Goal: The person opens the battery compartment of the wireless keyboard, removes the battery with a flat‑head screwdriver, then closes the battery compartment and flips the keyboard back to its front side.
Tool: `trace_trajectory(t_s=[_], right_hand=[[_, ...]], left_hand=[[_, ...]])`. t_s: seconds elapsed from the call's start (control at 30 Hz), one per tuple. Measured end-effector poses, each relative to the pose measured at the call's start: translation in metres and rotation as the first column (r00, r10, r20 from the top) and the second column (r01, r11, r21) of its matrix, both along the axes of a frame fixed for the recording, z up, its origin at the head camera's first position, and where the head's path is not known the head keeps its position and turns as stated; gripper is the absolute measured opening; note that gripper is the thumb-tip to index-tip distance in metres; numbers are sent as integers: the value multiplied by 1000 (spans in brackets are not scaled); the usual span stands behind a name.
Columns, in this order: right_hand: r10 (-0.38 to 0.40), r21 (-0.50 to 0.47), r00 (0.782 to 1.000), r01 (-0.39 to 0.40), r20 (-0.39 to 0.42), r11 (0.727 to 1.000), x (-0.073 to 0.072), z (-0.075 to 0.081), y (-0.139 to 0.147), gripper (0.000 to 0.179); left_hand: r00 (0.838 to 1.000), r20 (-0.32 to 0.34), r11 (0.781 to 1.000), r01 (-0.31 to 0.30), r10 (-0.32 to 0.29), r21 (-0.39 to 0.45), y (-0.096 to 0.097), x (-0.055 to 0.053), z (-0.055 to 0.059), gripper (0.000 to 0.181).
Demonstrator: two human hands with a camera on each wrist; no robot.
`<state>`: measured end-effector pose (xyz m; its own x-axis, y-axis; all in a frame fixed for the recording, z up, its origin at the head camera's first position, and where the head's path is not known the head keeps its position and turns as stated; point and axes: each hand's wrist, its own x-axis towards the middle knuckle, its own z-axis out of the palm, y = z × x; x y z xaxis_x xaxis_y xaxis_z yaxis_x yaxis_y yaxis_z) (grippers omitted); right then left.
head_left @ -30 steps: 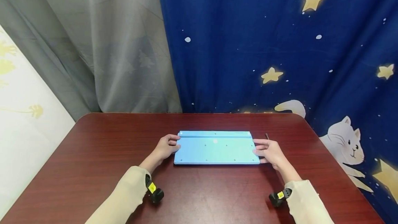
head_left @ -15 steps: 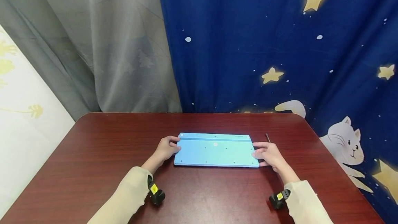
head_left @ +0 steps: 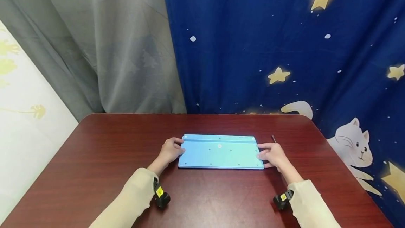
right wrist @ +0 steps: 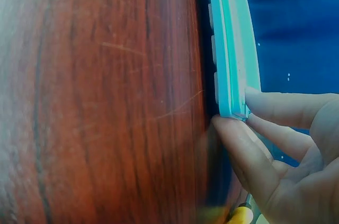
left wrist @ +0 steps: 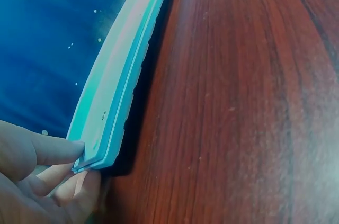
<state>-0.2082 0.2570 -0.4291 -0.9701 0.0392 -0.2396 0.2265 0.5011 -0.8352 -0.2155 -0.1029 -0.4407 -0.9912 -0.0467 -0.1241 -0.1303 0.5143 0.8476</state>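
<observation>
A light blue keyboard [head_left: 219, 156] is face down, its flat back with small screw holes turned up and its keys showing along the underside in both wrist views. My left hand [head_left: 169, 149] pinches its left end, with the thumb [left wrist: 58, 151] on the back face and other fingers under the corner. At the opposite end my right hand [head_left: 274, 154] pinches the keyboard [right wrist: 233, 49] between thumb [right wrist: 286, 108] and fingers. A dark shadow gap runs beneath its near edge, over the tabletop.
The reddish-brown wooden table [head_left: 126, 143] extends on all sides. Just beyond the right hand lies a thin metal shaft [head_left: 273, 138]; a yellow handle [right wrist: 242, 214] shows below that hand in the right wrist view. Curtains [head_left: 227, 45] hang behind the table.
Held at both ends, the keyboard has come slightly down and toward me since a second ago, then stays almost in place. Both hands keep their grip; the head view has shifted slightly.
</observation>
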Motion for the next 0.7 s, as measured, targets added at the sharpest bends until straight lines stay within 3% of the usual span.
trace_trajectory(t_s=[0.43, 0.57, 0.7], right_hand=[[-9, 32, 1000, 9, -13, 999, 4, 0, 0, 46], [-14, 30, 1000, 15, -17, 999, 3, -2, 0, 46], [-13, 27, 1000, 14, -18, 1000, 2, -2, 0, 46]], left_hand=[[999, -35, 996, -6, 3, -85, 9, 4, 1, 28], [999, -29, 996, 38, -41, -86, 6, 4, 2, 29], [996, 23, 996, 89, -88, -27, 1, 3, 7, 29]])
